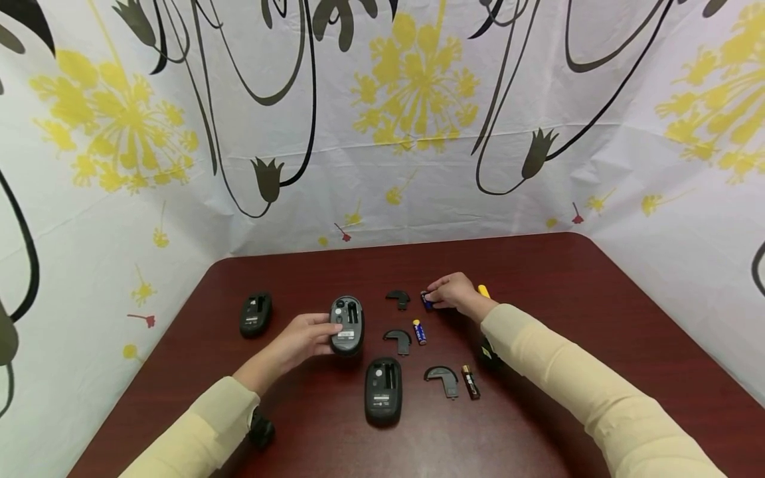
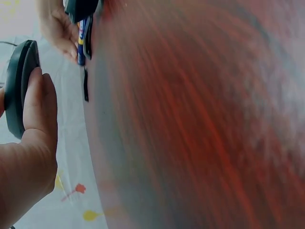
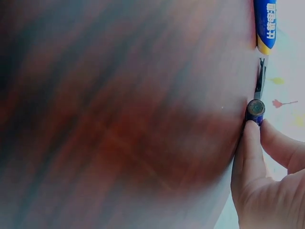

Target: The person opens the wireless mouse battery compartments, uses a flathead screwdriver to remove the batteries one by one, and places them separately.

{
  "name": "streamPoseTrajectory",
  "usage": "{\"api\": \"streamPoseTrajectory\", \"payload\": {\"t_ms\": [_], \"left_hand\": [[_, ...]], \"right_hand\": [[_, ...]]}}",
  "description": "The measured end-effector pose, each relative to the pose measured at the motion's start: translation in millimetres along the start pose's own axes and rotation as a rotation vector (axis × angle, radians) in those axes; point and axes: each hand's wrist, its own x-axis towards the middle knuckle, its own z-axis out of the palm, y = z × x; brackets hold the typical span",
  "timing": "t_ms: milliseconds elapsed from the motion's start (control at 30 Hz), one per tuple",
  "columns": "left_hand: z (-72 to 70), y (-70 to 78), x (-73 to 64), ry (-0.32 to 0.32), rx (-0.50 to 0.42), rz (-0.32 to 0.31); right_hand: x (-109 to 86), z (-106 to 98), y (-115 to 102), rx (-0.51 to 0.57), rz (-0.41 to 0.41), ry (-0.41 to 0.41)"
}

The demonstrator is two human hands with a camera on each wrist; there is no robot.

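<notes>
In the head view my left hand point(image 1: 305, 340) holds a dark computer mouse point(image 1: 348, 342) above the table, its underside up and its battery slot uncovered. The thumb lies across that underside. My right hand point(image 1: 455, 292) pinches a blue battery point(image 1: 426, 301) at the far right of the parts; the right wrist view shows the round end of this battery point(image 3: 256, 109) between thumb and fingers. Just nearer lies a second blue battery point(image 1: 420, 332) with a yellow end. Two black battery covers, a far one point(image 1: 399, 299) and a nearer one point(image 1: 399, 341), lie between the hands.
Another upturned mouse point(image 1: 384, 392) lies at the front, beside a grey cover point(image 1: 443, 381) and a black battery point(image 1: 471, 382). A third mouse point(image 1: 255, 315) sits at the left. A yellow object point(image 1: 483, 291) shows behind the right forearm. Patterned cloth point(image 1: 382, 192) hangs behind the table.
</notes>
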Motion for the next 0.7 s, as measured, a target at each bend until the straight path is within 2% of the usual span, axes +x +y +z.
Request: {"api": "streamPoseTrajectory", "payload": {"t_ms": [233, 567, 700], "left_hand": [[-14.9, -3.8, 2.8, 0.007, 0.023, -0.038], [-25.5, -7.2, 7.0, 0.151, 0.047, -0.087], [-27.3, -8.2, 8.2, 0.179, 0.073, -0.097]], "right_hand": [[0.4, 0, 0, 0.018, 0.014, 0.004], [0.0, 0, -1, 0.008, 0.015, -0.003], [-0.5, 0, -1, 0.004, 0.019, -0.005]]}}
